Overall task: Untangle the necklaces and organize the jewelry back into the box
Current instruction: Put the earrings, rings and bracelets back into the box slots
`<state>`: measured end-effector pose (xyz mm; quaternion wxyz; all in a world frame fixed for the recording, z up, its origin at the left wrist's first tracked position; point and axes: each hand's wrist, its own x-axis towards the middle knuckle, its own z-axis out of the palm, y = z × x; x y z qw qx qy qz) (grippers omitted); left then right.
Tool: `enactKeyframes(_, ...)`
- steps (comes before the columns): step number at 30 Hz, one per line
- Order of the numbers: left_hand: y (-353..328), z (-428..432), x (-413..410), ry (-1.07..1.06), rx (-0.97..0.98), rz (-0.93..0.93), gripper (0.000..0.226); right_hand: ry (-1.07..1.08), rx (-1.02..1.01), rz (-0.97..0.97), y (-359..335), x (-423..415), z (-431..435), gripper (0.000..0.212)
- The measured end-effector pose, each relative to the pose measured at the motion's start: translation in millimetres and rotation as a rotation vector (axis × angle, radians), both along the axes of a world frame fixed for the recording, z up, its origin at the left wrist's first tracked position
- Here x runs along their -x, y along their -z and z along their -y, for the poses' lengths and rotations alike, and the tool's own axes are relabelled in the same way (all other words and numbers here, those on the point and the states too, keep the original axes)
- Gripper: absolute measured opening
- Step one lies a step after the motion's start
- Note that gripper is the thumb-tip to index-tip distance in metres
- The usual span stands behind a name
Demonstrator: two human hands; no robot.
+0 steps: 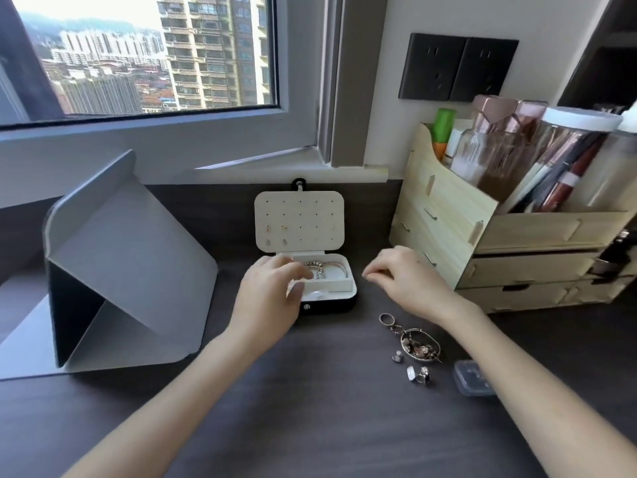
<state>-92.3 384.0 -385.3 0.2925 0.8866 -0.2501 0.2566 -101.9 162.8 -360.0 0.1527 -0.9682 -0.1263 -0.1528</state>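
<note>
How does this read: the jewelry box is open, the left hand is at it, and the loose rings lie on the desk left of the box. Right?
One slip: in the head view the loose rings lie on the desk right of the jewelry box, not left. The box is open and the left hand is at it.

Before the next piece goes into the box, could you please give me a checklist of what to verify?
1. Jewelry box lid open: ok.
2. Free holes in the earring panel: ok.
3. Room in the tray beside the bracelets: ok.
4. Left hand, reaching into the box, free of any piece: cannot tell.
5. Right hand beside the box, anything pinched: cannot tell.
6. All jewelry off the desk: not ok, the rings and charm bangle lie loose on it.
</note>
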Motion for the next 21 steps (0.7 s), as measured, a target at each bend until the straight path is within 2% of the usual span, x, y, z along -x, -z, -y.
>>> enactKeyframes(5, 9.7, 41.1, 20.4, 0.231, -0.206, 0.071, 0.008, 0.119, 0.049, -0.164, 2.4, 65.9, 34.0, 0.012)
enactKeyframes(9, 20.1, 67.6, 23.2, 0.265, -0.344, 0.106, 0.006, 0.102, 0.086, -0.204, 14.9, 92.8, 38.6, 0.01)
enactKeyframes(14, 22.0, 80.0, 26.6, 0.272, -0.266, 0.027, 0.009, 0.113, 0.205, -0.133, 24.3, 93.2, 27.9, 0.015)
enactKeyframes(21, 24.7, 75.6, 38.8, 0.239, -0.171, -0.042, 0.01, 0.022, 0.331, -0.162, 22.8, 91.5, 29.6, 0.019)
